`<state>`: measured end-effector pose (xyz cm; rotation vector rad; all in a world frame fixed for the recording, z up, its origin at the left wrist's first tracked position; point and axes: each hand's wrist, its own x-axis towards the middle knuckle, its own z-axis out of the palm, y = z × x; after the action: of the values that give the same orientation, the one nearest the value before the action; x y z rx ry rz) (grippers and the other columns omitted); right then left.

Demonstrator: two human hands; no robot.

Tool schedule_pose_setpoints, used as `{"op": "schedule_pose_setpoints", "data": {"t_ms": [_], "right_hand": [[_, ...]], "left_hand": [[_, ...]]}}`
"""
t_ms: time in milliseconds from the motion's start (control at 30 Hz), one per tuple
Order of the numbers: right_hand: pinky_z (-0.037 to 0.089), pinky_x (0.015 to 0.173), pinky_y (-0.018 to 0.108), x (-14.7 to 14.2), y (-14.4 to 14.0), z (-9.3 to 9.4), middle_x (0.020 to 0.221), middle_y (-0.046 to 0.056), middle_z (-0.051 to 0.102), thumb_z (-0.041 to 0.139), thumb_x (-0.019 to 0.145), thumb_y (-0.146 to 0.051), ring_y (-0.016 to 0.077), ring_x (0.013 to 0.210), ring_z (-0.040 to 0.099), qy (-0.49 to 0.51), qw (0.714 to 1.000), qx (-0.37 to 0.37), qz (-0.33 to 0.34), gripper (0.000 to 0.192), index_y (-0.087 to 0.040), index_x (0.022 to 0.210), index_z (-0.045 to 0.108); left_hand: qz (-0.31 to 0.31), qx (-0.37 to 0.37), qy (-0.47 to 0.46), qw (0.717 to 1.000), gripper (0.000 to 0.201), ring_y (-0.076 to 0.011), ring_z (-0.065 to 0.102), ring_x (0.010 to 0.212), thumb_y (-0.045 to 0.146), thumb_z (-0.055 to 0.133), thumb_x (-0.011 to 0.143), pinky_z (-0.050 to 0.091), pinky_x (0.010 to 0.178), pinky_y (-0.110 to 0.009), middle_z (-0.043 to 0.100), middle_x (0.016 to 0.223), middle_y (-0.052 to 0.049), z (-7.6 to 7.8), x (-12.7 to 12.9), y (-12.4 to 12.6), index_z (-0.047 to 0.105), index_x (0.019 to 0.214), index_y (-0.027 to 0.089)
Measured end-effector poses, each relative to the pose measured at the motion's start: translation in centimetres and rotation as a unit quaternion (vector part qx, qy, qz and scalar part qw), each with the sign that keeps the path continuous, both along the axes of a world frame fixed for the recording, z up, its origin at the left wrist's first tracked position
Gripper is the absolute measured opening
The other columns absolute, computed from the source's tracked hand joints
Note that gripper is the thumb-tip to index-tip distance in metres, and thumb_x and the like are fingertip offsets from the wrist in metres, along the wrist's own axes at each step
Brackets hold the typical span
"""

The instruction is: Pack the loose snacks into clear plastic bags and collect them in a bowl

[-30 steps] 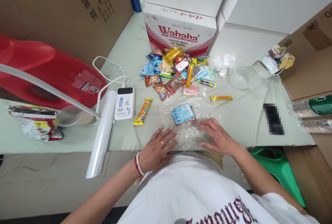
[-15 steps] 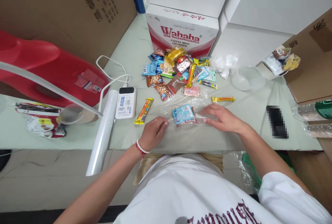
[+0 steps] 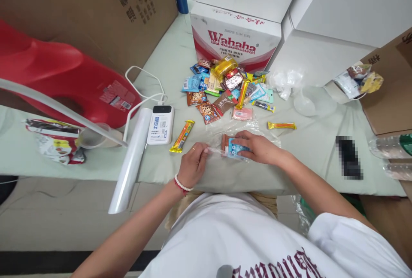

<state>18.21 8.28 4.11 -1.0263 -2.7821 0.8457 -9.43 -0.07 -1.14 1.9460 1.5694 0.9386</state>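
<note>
My left hand (image 3: 194, 162) pinches the edge of a clear plastic bag (image 3: 216, 151) near the table's front edge. A blue snack packet (image 3: 232, 148) and a brown packet (image 3: 224, 144) lie together at the bag. My right hand (image 3: 257, 147) has its fingers curled over the blue packet and covers its right part. Whether these packets are wholly inside the bag I cannot tell. Just beyond lies a pink packet (image 3: 242, 114). One yellow snack bar (image 3: 182, 136) rests to the left, another yellow bar (image 3: 282, 126) to the right.
A pile of wrapped snacks (image 3: 222, 84) sits before the Wahaha box (image 3: 236, 37). On the left are a power bank (image 3: 160, 125), a white roll (image 3: 130, 162) and a red jug (image 3: 64, 76). Crumpled clear plastic (image 3: 286, 82) and a blurred dark object (image 3: 349, 157) are on the right.
My right hand has moved left from the bag's side onto the blue packet. The brown packet now shows at its left. My left hand still holds the bag edge; the view shifted slightly.
</note>
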Motion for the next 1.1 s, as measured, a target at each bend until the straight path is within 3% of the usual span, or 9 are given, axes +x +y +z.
{"op": "schedule_pose_setpoints", "data": {"t_ms": [133, 267, 400, 500, 567, 700, 800, 967, 1100], "right_hand": [[0.054, 0.098, 0.037, 0.9, 0.1, -0.2, 0.143, 0.012, 0.06, 0.052, 0.105, -0.037, 0.0233, 0.118, 0.066, 0.077, 0.995, 0.025, -0.061, 0.035, -0.026, 0.134, 0.068], [0.048, 0.103, 0.042, 0.0, 3.6, -0.9, 0.127, 0.014, 0.068, 0.053, 0.103, -0.032, 0.0281, 0.117, 0.061, 0.052, 0.981, 0.1, -0.16, 0.035, -0.018, 0.132, 0.067], [0.045, 0.098, 0.043, -1.7, 6.9, -1.6, 0.122, 0.014, 0.07, 0.071, 0.09, -0.033, 0.0311, 0.113, 0.055, -0.051, 0.983, 0.107, -0.142, 0.044, -0.018, 0.132, 0.066], [0.042, 0.091, 0.04, -2.5, 8.2, -1.8, 0.099, 0.011, 0.072, 0.069, 0.088, -0.027, 0.0296, 0.105, 0.055, -0.089, 0.983, 0.069, -0.144, 0.018, -0.019, 0.103, 0.075], [0.04, 0.092, 0.038, -2.5, 8.7, -1.8, 0.095, 0.009, 0.072, 0.064, 0.089, -0.025, 0.0274, 0.102, 0.056, -0.07, 0.987, 0.047, -0.134, 0.013, -0.018, 0.093, 0.075], [0.04, 0.091, 0.034, -1.9, 9.1, -1.5, 0.097, 0.008, 0.07, 0.058, 0.09, -0.025, 0.0216, 0.094, 0.058, 0.018, 0.997, 0.023, -0.074, 0.015, -0.016, 0.093, 0.07], [0.043, 0.087, 0.031, -1.9, 8.7, -1.0, 0.093, 0.006, 0.068, 0.05, 0.095, -0.024, 0.0197, 0.088, 0.058, 0.044, 0.997, 0.007, -0.063, 0.019, -0.016, 0.097, 0.067], [0.044, 0.094, 0.041, -1.6, 5.1, 1.3, 0.123, 0.015, 0.065, 0.058, 0.098, -0.045, 0.0302, 0.111, 0.056, 0.015, 0.988, 0.107, -0.113, 0.037, -0.018, 0.122, 0.066], [0.046, 0.086, 0.041, 0.1, 1.2, 2.9, 0.108, 0.013, 0.071, 0.076, 0.086, -0.054, 0.0323, 0.103, 0.058, -0.085, 0.988, 0.096, -0.09, 0.044, -0.023, 0.117, 0.071]], "left_hand": [[0.053, 0.024, 0.054, 0.997, 0.027, -0.0222, 0.062, 0.085, 0.035, 0.038, 0.106, 0.048, 0.078, -0.036, 0.067, 0.089, -0.007, 0.1, 1.2, 1.4, 0.058, 0.092, 0.023], [0.076, 0.06, 0.07, 0.993, 0.029, -0.0249, 0.058, 0.088, 0.035, 0.04, 0.105, 0.046, 0.085, -0.04, 0.066, 0.087, -0.008, 0.1, 2.2, 3.1, 0.056, 0.083, 0.024], [0.099, 0.049, 0.076, 0.991, 0.035, -0.0247, 0.055, 0.085, 0.039, 0.042, 0.105, 0.045, 0.084, -0.04, 0.062, 0.081, -0.007, -0.3, 3.0, 4.3, 0.053, 0.075, 0.024], [0.129, 0.031, 0.095, 0.987, 0.036, -0.0261, 0.054, 0.09, 0.04, 0.049, 0.102, 0.044, 0.088, -0.042, 0.061, 0.082, -0.008, -0.8, 3.7, 5.2, 0.055, 0.071, 0.024], [0.149, 0.021, 0.101, 0.983, 0.034, -0.0284, 0.055, 0.098, 0.039, 0.054, 0.099, 0.044, 0.093, -0.045, 0.062, 0.09, -0.01, -1.1, 4.2, 5.9, 0.058, 0.07, 0.023], [0.179, -0.015, 0.113, 0.977, 0.024, -0.0319, 0.056, 0.11, 0.033, 0.059, 0.095, 0.046, 0.094, -0.047, 0.063, 0.111, -0.014, -1.1, 4.8, 7.2, 0.064, 0.076, 0.021], [0.188, -0.044, 0.13, 0.972, 0.018, -0.0329, 0.058, 0.112, 0.03, 0.057, 0.095, 0.047, 0.093, -0.047, 0.063, 0.118, -0.017, -1.0, 5.0, 7.9, 0.069, 0.087, 0.019], [0.202, -0.042, 0.144, 0.968, 0.022, -0.0335, 0.061, 0.106, 0.032, 0.051, 0.098, 0.047, 0.088, -0.045, 0.069, 0.105, -0.015, -1.1, 4.8, 8.3, 0.07, 0.092, 0.02], [0.196, -0.05, 0.148, 0.968, 0.027, -0.0315, 0.063, 0.102, 0.033, 0.046, 0.102, 0.046, 0.086, -0.042, 0.071, 0.101, -0.013, -1.1, 4.5, 8.4, 0.068, 0.093, 0.021]]}}
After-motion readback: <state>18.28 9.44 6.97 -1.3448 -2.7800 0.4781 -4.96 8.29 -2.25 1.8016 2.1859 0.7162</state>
